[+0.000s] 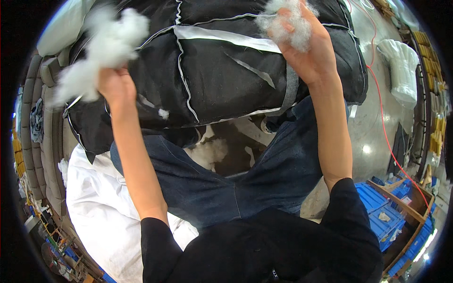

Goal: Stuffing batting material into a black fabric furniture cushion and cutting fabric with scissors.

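Left hand (115, 87) closed around a big tuft of white fiberfill (101, 45), raised at upper left, just off the left edge of the black cushion (222, 70). Right hand (306, 54) closed on a smaller clump (288, 21), held up against the cushion's top right. Black cushion with white piping lying across both knees, spanning most of the upper view and reaching almost from hand to hand. A small white fleck (163, 113) stuck on its front face.

Little free room: cushion directly ahead, jeans (212, 184) below, a gap between the knees showing more loose fill (210, 151) on the floor. To the left, a white sheet (101, 207) spread beside the thigh, with a row of grey cushions (45, 122) stacked along the rim beyond it. To the right, bare shiny floor (373, 122) crossed by a thin red cord (384, 127); farther out a white bag (401, 66), and blue crates (382, 214) near the lower right. Open space mostly on that right side.
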`<state>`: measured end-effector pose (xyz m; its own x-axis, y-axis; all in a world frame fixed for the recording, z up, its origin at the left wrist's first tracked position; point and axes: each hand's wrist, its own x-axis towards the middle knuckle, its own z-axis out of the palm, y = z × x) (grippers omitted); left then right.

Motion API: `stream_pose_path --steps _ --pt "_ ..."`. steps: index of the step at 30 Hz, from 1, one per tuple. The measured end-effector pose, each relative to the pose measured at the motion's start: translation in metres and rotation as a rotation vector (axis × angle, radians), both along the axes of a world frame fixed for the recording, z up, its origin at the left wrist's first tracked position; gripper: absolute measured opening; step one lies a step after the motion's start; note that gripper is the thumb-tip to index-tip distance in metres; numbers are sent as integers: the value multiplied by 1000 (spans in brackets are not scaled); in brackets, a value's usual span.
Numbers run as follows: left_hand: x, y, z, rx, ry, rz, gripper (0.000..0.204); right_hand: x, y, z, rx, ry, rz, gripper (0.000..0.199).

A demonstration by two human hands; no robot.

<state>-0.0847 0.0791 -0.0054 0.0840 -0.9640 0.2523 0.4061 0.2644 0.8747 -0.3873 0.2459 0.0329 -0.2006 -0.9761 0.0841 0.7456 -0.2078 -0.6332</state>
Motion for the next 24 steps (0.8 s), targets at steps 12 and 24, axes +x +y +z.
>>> stream_pose_path --steps 12,24 --pt "59 3 11 59 226 87 41 61 -7 -45 216 792 433 39" --pt "109 -13 -6 6 480 -5 19 237 -119 -135 -177 1573 -110 33"
